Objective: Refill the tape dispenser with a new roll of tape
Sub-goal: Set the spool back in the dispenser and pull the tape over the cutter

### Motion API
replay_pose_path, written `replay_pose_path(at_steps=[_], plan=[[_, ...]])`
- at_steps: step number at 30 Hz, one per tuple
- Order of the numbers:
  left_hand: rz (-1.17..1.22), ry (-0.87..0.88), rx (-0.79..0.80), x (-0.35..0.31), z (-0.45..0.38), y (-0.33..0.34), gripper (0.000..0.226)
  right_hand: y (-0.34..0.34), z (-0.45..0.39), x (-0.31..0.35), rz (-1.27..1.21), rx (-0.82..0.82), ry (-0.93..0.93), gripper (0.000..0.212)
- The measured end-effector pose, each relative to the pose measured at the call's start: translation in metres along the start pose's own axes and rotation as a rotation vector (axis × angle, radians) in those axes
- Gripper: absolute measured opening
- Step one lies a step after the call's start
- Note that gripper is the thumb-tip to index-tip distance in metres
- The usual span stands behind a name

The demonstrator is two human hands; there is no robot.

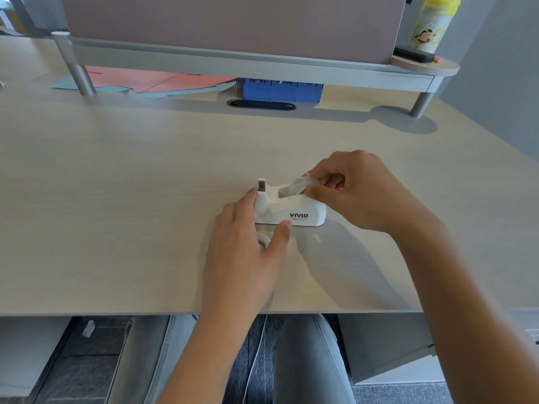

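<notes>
A white tape dispenser (294, 209) marked VIVID stands on the pale wooden desk (122, 205), cutter end to the left. My right hand (358, 193) pinches a clear roll of tape (302, 185) that sits tilted in the dispenser's open well. My left hand (248, 246) steadies the dispenser, index finger at the cutter end and thumb against its front base. Under the left palm lies a small whitish ring (264, 239), partly hidden.
A raised grey shelf (233, 61) on metal legs spans the back of the desk. Beneath it lie pink and blue papers (151, 81) and a blue box (281, 90). A yellow-lidded canister (431, 24) stands at the shelf's right end. The desk's front edge is near my lap.
</notes>
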State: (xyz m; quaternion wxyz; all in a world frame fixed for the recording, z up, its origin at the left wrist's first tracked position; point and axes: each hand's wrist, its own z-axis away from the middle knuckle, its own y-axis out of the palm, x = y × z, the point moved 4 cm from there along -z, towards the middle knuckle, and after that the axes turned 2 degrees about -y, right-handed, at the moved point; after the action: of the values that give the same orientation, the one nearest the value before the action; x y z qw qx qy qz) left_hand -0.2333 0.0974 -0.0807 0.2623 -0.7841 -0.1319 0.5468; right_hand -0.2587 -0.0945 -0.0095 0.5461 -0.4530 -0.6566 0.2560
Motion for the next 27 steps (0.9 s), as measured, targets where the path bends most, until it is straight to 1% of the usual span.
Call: replay_pose_path(at_steps=[3,5,8,10,16,20,24,25,27], plan=[[-0.002,0.000,0.002,-0.001,0.000,0.000,0.069,-0.001,0.000,0.004,0.084,0.062,-0.025,0.024],[-0.001,0.004,0.002,-0.001,0.001,-0.001,0.070,-0.003,-0.001,0.006,0.111,0.071,-0.020,0.026],[-0.007,0.006,0.000,-0.001,0.001,0.000,0.070,-0.008,-0.002,0.004,0.038,0.020,0.042,0.016],[-0.022,0.008,0.003,-0.001,0.001,0.001,0.070,-0.011,-0.004,0.004,0.045,0.032,0.062,0.009],[-0.069,0.007,0.004,-0.001,0.001,0.001,0.067,-0.011,-0.011,0.016,0.177,0.090,0.055,0.013],[-0.064,-0.010,-0.004,0.000,0.000,0.002,0.063,-0.007,-0.012,0.023,0.231,0.086,0.025,0.016],[-0.083,-0.015,-0.011,-0.001,0.000,0.003,0.063,-0.005,-0.009,0.021,0.228,0.059,0.009,0.014],[-0.085,-0.016,-0.012,-0.002,-0.001,0.003,0.065,-0.004,-0.007,0.020,0.213,0.053,0.002,0.013],[-0.112,0.010,0.004,-0.008,-0.001,0.001,0.076,0.000,-0.002,0.018,0.181,0.046,-0.012,0.012]])
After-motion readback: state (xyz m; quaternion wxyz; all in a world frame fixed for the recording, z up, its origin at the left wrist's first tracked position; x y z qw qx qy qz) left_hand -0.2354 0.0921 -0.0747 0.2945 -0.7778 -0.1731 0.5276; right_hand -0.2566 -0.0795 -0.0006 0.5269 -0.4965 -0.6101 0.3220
